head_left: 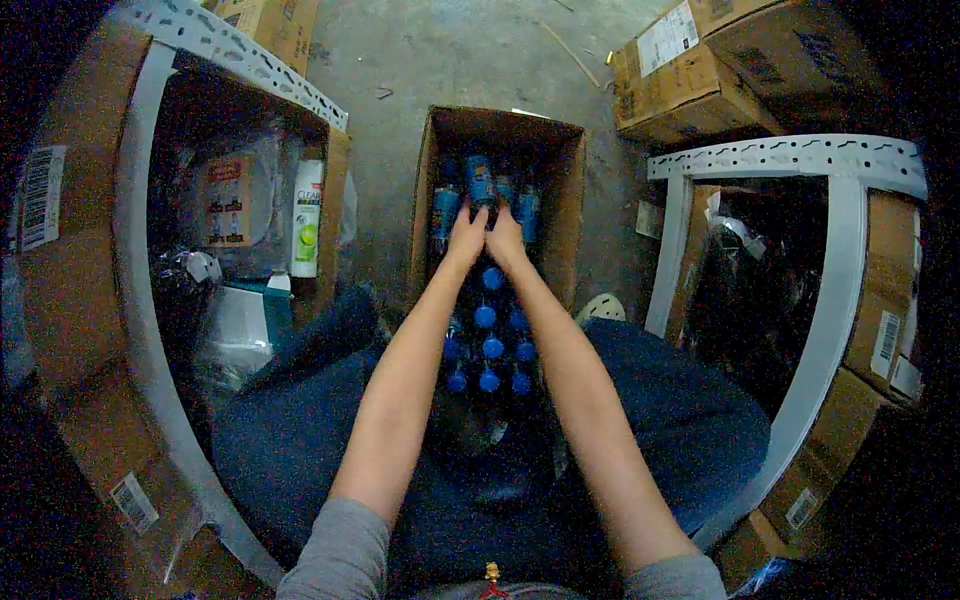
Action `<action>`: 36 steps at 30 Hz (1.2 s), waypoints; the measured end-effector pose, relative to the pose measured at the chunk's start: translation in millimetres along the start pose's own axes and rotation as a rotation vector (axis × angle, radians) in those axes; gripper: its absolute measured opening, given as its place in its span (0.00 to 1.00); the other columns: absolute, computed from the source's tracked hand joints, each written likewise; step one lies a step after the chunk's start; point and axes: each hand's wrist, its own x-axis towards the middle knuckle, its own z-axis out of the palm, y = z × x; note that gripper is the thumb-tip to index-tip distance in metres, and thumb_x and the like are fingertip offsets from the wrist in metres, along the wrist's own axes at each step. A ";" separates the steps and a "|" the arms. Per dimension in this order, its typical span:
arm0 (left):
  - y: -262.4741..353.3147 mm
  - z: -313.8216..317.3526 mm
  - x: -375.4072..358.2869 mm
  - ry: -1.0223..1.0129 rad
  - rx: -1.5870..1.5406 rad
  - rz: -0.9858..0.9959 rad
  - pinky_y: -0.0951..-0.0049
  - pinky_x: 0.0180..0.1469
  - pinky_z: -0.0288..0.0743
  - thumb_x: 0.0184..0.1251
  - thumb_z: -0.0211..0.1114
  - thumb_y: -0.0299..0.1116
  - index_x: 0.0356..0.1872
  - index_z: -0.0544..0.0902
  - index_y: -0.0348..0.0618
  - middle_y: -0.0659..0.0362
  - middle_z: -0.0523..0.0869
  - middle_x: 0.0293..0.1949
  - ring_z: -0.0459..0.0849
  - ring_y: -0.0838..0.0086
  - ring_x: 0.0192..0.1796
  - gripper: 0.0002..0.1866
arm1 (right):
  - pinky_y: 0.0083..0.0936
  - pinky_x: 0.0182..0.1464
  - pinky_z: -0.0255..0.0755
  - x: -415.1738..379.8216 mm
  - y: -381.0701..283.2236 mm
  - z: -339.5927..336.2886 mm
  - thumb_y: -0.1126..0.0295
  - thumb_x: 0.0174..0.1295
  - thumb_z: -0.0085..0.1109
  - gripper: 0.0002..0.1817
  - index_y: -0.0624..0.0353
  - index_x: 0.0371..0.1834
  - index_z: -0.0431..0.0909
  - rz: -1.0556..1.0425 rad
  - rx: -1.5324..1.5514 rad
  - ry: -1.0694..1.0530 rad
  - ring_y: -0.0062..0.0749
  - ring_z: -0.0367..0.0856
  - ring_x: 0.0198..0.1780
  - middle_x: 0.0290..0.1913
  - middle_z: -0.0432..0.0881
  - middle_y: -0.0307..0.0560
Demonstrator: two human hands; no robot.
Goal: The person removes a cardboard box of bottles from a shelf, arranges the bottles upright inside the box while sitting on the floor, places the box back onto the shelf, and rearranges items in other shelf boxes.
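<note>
Both arms reach forward over an open cardboard box (pixel 427 180) on the floor. My left hand (pixel 467 236) and my right hand (pixel 505 238) are side by side, closed around the lower end of a dark bottle with a blue label (pixel 481 180). The bottle tilts away from me; part of it is hidden by my fingers. Similar bottles stand in the box on either side, one bottle (pixel 444 212) left of my left hand and another bottle (pixel 528 212) right of my right hand. Nearer to me, between my forearms, are several bottles with blue caps (pixel 489 381).
White metal shelving stands on both sides, a left shelf frame (pixel 150 200) and a right shelf frame (pixel 790 155). A white CLEAR bottle (pixel 306 220) is on the left shelf. More cardboard boxes (pixel 665 85) sit at the upper right. My knees flank the box on the concrete floor (pixel 450 50).
</note>
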 end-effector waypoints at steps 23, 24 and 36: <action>60.7 -52.9 -67.9 -0.152 -0.021 -0.036 0.70 0.45 0.61 0.57 0.35 0.47 0.45 0.64 0.39 0.49 0.70 0.42 0.68 0.61 0.45 0.23 | 0.33 0.36 0.66 -74.9 -31.3 -74.7 0.56 0.41 0.48 0.23 0.64 0.34 0.70 -0.484 -0.110 0.044 0.47 0.72 0.32 0.29 0.73 0.57; 63.8 -59.1 -68.0 -0.345 -0.079 -0.142 0.68 0.44 0.62 0.56 0.36 0.47 0.46 0.64 0.39 0.49 0.71 0.41 0.69 0.62 0.43 0.24 | 0.35 0.36 0.65 -77.1 -32.6 -73.9 0.55 0.41 0.47 0.22 0.64 0.30 0.71 -0.517 -0.141 -0.013 0.47 0.72 0.32 0.28 0.74 0.57; 22.3 -79.9 -82.7 -0.326 -0.500 -0.484 0.69 0.29 0.66 0.53 0.44 0.47 0.32 0.71 0.46 0.61 0.75 0.28 0.72 0.72 0.29 0.16 | 0.33 0.30 0.68 -108.2 -40.6 -17.7 0.61 0.40 0.52 0.14 0.61 0.22 0.73 -0.635 -0.629 -0.544 0.43 0.74 0.28 0.26 0.75 0.52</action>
